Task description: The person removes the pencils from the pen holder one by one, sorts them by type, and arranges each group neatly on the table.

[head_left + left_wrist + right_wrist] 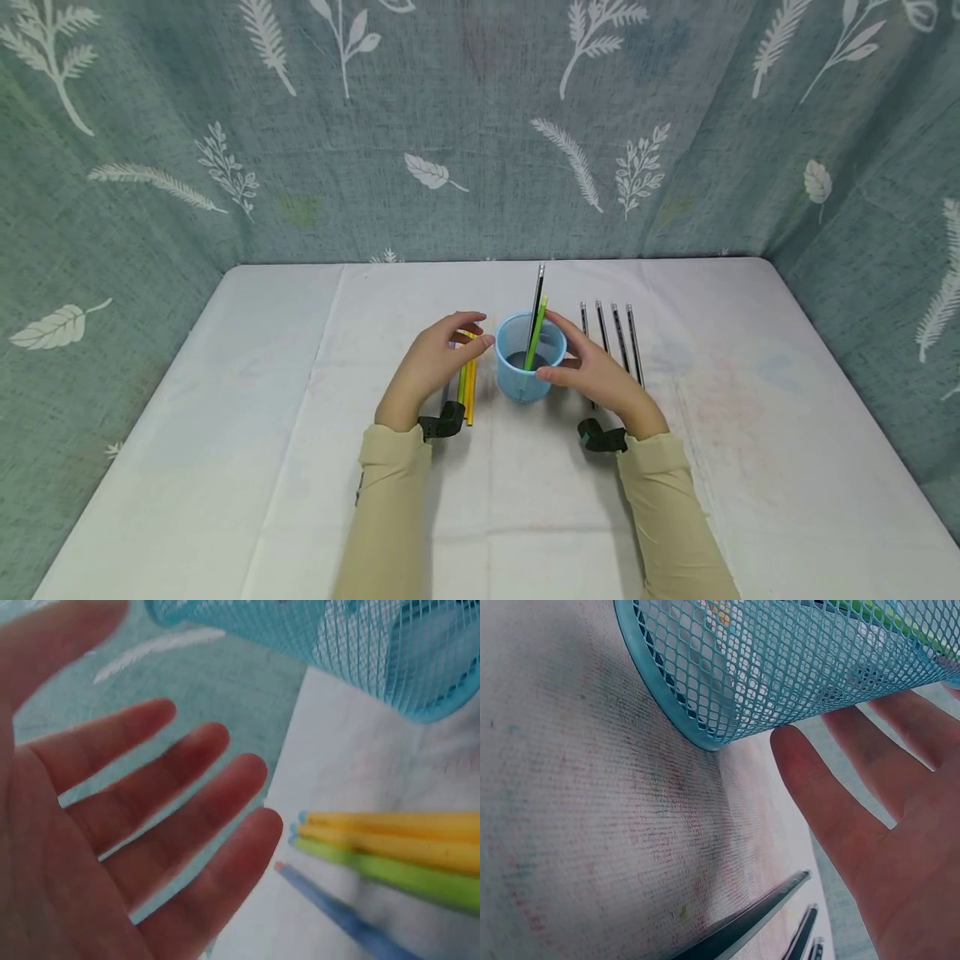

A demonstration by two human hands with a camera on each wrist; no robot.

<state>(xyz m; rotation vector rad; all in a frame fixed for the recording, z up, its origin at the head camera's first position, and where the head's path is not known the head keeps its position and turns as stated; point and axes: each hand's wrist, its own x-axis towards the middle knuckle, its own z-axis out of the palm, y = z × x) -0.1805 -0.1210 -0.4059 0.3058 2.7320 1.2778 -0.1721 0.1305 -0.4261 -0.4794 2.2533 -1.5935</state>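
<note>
A light-blue mesh pen holder [517, 387] stands upright on the table, with a black pencil [539, 282] and a green pencil [536, 333] leaning inside it. My right hand [596, 375] holds the holder from its right side, thumb at the near rim and fingers toward the back; fingertips meet the mesh in the right wrist view. To the left, my left hand [435, 362] hovers with fingers apart and nothing in them. Yellow pencils [390, 834], a green pencil [405, 879] and a blue pencil [337, 911] lie near its fingertips.
Several dark pencils [619, 333] lie side by side right of the holder, partly behind the right hand. A white cloth [262, 467] covers the table. Grey-green leaf-patterned fabric [480, 167] walls off the back and both sides.
</note>
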